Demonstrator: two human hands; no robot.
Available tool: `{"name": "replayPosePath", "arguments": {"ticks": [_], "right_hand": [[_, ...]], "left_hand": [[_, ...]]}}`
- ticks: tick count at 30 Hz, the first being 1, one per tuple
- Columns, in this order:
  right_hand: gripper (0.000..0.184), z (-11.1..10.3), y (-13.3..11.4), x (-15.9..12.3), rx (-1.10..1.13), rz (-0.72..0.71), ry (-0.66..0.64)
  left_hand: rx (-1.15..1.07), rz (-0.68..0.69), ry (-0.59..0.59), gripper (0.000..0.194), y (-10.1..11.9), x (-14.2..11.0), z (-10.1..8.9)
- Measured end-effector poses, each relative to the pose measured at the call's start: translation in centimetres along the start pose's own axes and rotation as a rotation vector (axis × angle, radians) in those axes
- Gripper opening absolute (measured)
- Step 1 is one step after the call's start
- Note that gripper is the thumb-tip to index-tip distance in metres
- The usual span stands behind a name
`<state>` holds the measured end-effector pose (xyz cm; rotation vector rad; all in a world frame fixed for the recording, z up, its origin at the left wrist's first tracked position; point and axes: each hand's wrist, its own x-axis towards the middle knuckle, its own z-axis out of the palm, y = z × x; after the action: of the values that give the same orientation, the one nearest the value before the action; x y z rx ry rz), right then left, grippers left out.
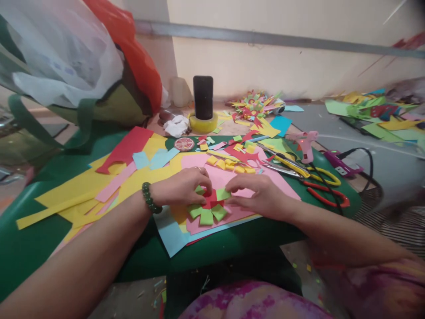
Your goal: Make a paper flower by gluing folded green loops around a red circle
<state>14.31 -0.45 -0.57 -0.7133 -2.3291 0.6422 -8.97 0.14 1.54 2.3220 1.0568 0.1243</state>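
A paper flower with a red centre (208, 204) and several light green petals lies on pink paper (239, 217) in front of me. My left hand (186, 186), with a green bead bracelet at the wrist, pinches the flower's upper left edge; its fingertips partly cover the petals there. From the other side, my right hand (260, 197) grips a green paper petal (222, 194) between thumb and finger, against the red centre. Just beyond the hands are small folded yellow paper strips (229, 165).
Scissors (325, 192) and a pink glue gun (304, 145) lie right, a cable running off the green table edge. Yellow and red sheets (128, 148) spread left. Behind stand a phone (203, 97) on a yellow tape roll (203, 124) and a bulky bag (109, 97).
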Motion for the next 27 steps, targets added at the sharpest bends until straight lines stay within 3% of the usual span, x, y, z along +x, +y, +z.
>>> {"name": "replayPosePath", "arguments": {"ticks": [6,27], "right_hand": [[0.027,1.9,2.3,-0.8,0.171,0.108,-0.061],[0.016,1.7,2.4,-0.9,-0.046,-0.098,-0.13]], "left_hand": [[0.053,-0.025,0.007,0.012,-0.1,0.2,0.6],[0.173,-0.05,0.006,0.01,0.3,0.1,0.7]]}}
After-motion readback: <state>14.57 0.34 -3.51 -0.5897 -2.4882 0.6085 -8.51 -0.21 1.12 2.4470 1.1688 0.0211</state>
